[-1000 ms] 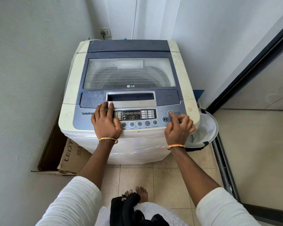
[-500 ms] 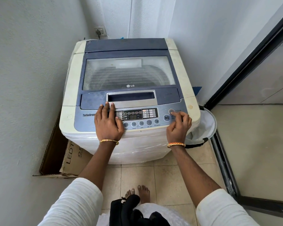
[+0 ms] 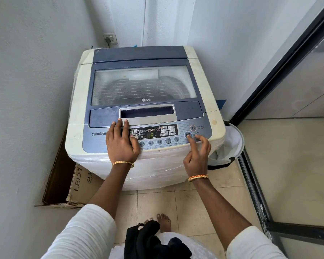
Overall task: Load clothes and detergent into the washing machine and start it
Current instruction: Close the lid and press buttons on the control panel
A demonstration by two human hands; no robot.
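A top-loading washing machine [image 3: 144, 85] stands in the corner with its glass lid closed. Its blue control panel [image 3: 168, 130] is lit and shows green digits. My left hand [image 3: 121, 144] rests flat on the left part of the panel, its fingers straight and reaching the lid's edge. My right hand [image 3: 197, 156] is at the panel's right end. Its index fingertip touches the start/pause button [image 3: 188, 134], just below the power button [image 3: 193, 127], and its other fingers are loosely bent and hold nothing. Any clothes in the drum are hidden under the cloudy lid.
A white laundry basket [image 3: 232, 146] stands to the right of the machine, against a black sliding-door frame [image 3: 254, 184]. An open cardboard box [image 3: 79, 184] leans between the machine and the left wall. A wall socket [image 3: 109, 39] is behind the machine. Black cloth [image 3: 150, 242] hangs at my waist.
My right index finger has moved from the power button down to the start/pause button. My left hand has stayed on the panel.
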